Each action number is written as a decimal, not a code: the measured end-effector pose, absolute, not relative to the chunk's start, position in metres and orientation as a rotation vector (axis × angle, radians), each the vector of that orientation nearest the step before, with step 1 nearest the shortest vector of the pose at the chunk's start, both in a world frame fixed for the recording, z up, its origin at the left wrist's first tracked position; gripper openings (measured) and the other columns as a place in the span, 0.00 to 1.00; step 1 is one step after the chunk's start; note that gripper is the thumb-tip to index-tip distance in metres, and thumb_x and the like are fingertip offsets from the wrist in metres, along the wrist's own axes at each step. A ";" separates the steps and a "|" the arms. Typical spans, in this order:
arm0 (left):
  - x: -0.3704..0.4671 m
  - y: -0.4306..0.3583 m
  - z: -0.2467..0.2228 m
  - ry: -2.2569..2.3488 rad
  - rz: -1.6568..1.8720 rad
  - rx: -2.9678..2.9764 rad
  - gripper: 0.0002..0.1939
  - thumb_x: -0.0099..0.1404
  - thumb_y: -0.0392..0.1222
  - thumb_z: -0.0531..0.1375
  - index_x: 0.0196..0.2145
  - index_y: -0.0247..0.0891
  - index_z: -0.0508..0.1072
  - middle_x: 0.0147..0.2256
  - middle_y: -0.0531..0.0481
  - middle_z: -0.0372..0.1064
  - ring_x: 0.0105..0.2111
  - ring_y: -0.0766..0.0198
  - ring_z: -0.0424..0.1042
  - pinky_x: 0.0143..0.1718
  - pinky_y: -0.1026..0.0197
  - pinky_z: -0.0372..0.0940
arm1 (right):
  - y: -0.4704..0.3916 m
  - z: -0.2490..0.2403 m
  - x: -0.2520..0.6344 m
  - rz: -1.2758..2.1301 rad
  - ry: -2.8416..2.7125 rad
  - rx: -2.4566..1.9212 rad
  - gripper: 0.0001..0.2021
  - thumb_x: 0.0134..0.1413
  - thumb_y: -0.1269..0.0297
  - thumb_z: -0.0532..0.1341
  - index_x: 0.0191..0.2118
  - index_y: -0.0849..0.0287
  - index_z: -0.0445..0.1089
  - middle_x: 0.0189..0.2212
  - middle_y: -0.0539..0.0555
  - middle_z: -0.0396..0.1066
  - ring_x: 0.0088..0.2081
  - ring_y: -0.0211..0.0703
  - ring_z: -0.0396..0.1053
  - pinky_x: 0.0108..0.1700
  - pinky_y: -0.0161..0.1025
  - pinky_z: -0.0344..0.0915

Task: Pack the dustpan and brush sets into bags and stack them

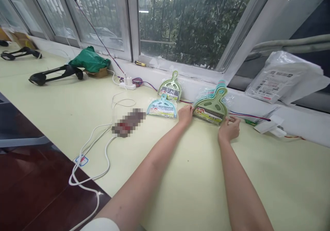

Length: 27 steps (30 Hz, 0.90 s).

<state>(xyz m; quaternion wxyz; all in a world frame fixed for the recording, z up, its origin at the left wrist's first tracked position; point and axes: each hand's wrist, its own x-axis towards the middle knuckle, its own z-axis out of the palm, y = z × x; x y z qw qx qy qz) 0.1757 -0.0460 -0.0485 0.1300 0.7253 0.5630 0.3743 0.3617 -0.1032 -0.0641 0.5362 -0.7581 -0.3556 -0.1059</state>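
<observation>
A stack of several dustpan-and-brush sets (pixel 210 107), packed in clear plastic, stands upright against the window wall. Its front dustpan is olive green; turquoise and pink handles show behind it. My left hand (pixel 185 115) is closed at the stack's lower left edge. At the lower right edge, my right hand (pixel 229 129) grips with the thumb side against the plastic and its fingers bent; some fingertips are hidden. Left of the stack, a light blue dustpan set (pixel 162 107) rests in front of a green dustpan set (pixel 171 88), both wrapped.
White cables (pixel 107 155) loop over the table's left edge. A blurred-out object (pixel 129 122) lies nearby. Behind are a power strip (pixel 127 85), a screwdriver (pixel 140 64), a green bag (pixel 89 59) and a black frame (pixel 56 74). White plastic packaging (pixel 281 79) sits on the right ledge.
</observation>
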 end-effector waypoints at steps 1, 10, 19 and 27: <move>0.175 -0.047 -0.049 1.637 1.086 2.117 0.17 0.71 0.49 0.48 0.39 0.38 0.73 0.40 0.42 0.72 0.42 0.57 0.69 0.40 0.58 0.59 | -0.104 -0.064 0.363 -0.218 -0.845 -1.783 0.16 0.59 0.54 0.52 0.47 0.57 0.63 0.39 0.59 0.73 0.41 0.53 0.71 0.41 0.45 0.60; 0.178 -0.044 -0.052 1.687 1.014 2.155 0.18 0.71 0.49 0.45 0.43 0.38 0.71 0.44 0.40 0.69 0.40 0.56 0.70 0.39 0.57 0.60 | -0.097 -0.067 0.365 -0.230 -0.923 -1.694 0.15 0.57 0.56 0.54 0.47 0.59 0.60 0.36 0.57 0.71 0.37 0.51 0.70 0.42 0.44 0.60; 0.139 -0.079 -0.046 1.978 1.228 2.218 0.22 0.68 0.42 0.49 0.57 0.32 0.62 0.60 0.33 0.54 0.62 0.47 0.50 0.61 0.44 0.44 | -0.124 -0.066 0.351 -0.349 -1.024 -1.704 0.14 0.63 0.58 0.47 0.46 0.61 0.61 0.28 0.57 0.70 0.29 0.51 0.68 0.31 0.40 0.54; 0.074 -0.130 -0.058 1.972 0.690 2.471 0.27 0.69 0.54 0.45 0.50 0.30 0.71 0.54 0.31 0.64 0.55 0.46 0.62 0.58 0.43 0.49 | -0.174 -0.064 0.305 -0.233 -1.641 -1.822 0.17 0.64 0.56 0.49 0.44 0.62 0.69 0.28 0.56 0.72 0.28 0.42 0.65 0.31 0.36 0.51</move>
